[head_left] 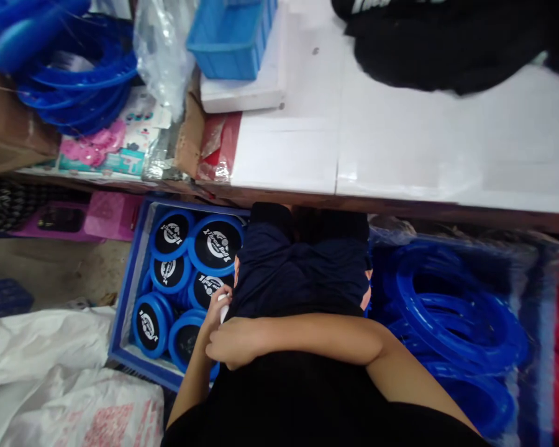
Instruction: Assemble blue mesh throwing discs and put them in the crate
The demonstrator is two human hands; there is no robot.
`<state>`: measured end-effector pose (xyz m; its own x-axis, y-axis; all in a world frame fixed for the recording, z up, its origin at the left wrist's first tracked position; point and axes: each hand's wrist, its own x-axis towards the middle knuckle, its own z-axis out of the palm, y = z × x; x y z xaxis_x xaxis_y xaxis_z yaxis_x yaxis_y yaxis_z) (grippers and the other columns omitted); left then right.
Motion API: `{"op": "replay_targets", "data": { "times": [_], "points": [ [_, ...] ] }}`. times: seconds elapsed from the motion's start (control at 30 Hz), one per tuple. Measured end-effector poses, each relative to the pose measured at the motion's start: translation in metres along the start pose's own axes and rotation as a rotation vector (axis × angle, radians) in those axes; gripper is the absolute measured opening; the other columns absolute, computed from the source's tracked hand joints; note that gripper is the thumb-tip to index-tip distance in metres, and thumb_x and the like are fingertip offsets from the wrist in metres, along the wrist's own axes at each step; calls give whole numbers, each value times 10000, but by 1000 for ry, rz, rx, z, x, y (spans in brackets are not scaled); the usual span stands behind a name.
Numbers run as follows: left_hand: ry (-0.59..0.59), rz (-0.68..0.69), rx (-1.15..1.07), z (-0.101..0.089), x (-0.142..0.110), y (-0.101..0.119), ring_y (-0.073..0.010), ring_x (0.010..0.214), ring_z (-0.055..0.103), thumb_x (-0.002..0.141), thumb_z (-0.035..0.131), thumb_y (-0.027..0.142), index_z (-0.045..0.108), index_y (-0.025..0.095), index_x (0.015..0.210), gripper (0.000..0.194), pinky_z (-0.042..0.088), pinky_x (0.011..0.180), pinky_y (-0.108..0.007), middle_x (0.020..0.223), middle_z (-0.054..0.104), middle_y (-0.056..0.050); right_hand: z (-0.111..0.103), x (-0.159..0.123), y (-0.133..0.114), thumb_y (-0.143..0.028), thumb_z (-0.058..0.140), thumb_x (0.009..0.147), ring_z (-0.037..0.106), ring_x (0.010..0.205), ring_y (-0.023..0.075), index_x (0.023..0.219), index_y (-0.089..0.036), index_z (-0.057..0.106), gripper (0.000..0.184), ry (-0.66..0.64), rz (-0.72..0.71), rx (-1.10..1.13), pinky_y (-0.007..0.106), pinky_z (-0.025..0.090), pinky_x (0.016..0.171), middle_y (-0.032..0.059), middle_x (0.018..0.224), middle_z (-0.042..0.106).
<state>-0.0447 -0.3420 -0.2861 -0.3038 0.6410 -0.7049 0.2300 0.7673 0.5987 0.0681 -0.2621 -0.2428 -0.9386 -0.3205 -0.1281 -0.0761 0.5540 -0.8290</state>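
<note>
My left hand (216,305) is beside my left thigh, above the edge of a blue crate (121,304). Its fingers are curled on a small white thing (223,308), mostly hidden, whose kind I cannot make out. My right arm crosses in front of my body, and my right hand (233,343) is closed at my left wrist. Whatever its fingers hold, if anything, is hidden. In the crate lie several round blue-rimmed discs (215,245) with black centres and white "Throw Ball" print.
A white-topped table (400,143) stands in front, bearing a blue bin (226,53) and black fabric (447,46). Blue rings (461,304) fill a crate at right. More blue rings (84,81) hang at upper left. White sacks (51,366) lie at lower left.
</note>
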Motion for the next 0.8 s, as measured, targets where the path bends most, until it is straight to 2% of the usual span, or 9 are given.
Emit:
{"op": "replay_targets", "data": {
  "times": [0.1,0.2,0.27,0.4,0.5,0.6,0.7,0.8],
  "points": [
    [26,4,-80,-10,14,-17,-213,912,641,941,672,351,675,181,943,170,566,837,-359,955,663,-12,-3,9,0,-179,724,882,641,660,180,899,-172,772,52,-174,-177,-6,296,403,548,66,901,775],
    [9,9,-141,-11,13,-29,-196,824,556,713,668,270,592,209,773,115,509,807,-345,793,576,17,-11,15,11,-198,645,966,682,706,211,913,-125,796,176,-243,-201,-36,308,417,566,110,901,788],
    [-16,-19,-181,-6,2,-33,-189,782,522,667,645,294,569,211,758,144,495,793,-349,752,544,21,-19,15,18,-250,605,1020,722,823,232,971,-125,811,246,-254,-216,-41,318,464,642,122,990,802],
    [-76,-81,-264,3,-30,-30,-221,866,562,713,636,348,620,203,835,190,501,900,-384,818,611,-14,-35,1,33,-376,537,1089,729,1038,235,1181,-171,787,337,-222,-215,13,322,515,807,105,1204,785],
    [-129,-120,-326,9,-58,-23,-249,964,583,662,700,308,670,200,919,280,491,974,-394,897,664,-30,-49,-20,53,-384,515,1103,716,1026,220,1205,-185,765,336,-94,-164,166,314,515,863,93,1145,779],
    [-177,-177,-404,19,-83,-19,-235,924,575,572,722,251,661,207,971,406,503,875,-354,908,648,-15,-66,-33,78,-339,451,1126,687,1032,193,1133,-184,761,346,-65,-256,244,300,502,931,82,1118,762],
    [-125,-197,-457,33,-95,-16,-201,843,548,565,689,249,622,208,951,394,468,759,-297,872,605,3,-77,-28,97,-327,475,1109,652,1019,216,1091,-182,757,317,-108,-314,112,359,478,988,92,1067,750],
    [-18,-183,-430,42,-85,-12,-196,834,540,596,666,258,604,196,858,276,451,776,-292,844,596,6,-75,-19,107,-248,560,1036,608,1109,253,1165,-206,751,235,-161,-386,-38,440,427,1070,104,1148,732]
  ]
}}
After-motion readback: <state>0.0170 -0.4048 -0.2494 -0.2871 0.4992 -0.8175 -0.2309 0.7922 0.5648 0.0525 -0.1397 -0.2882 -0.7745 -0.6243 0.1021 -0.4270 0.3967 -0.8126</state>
